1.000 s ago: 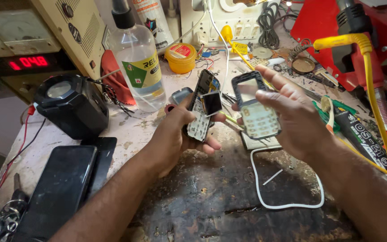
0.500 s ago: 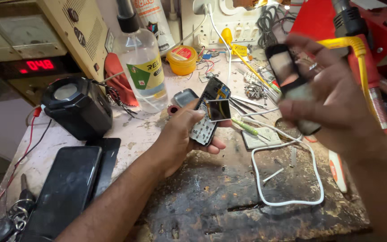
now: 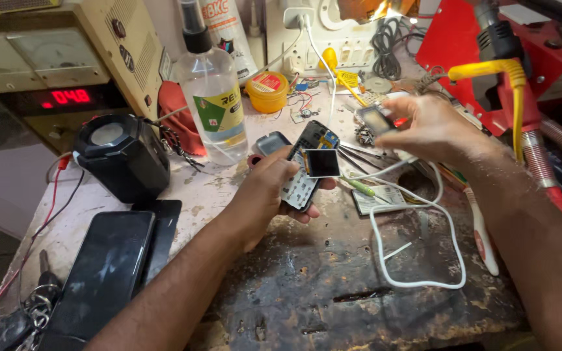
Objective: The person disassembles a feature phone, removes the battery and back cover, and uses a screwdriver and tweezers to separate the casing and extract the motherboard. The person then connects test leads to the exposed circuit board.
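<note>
Here, the left hand [image 3: 265, 195] at the frame's centre grips an opened keypad phone [image 3: 308, 166], its small screen [image 3: 323, 162] hanging loose. The right hand [image 3: 434, 127], upper right of centre, pinches a phone front cover [image 3: 373, 120] above the tabletop [image 3: 359, 305]. A white cable [image 3: 417, 247] loops below it, and a clear spray bottle [image 3: 213, 97] stands upper left of centre.

Opened keypad phone [image 3: 308, 166] in left hand [image 3: 265, 195]; front cover [image 3: 373, 120] in right hand [image 3: 434, 127]
</note>
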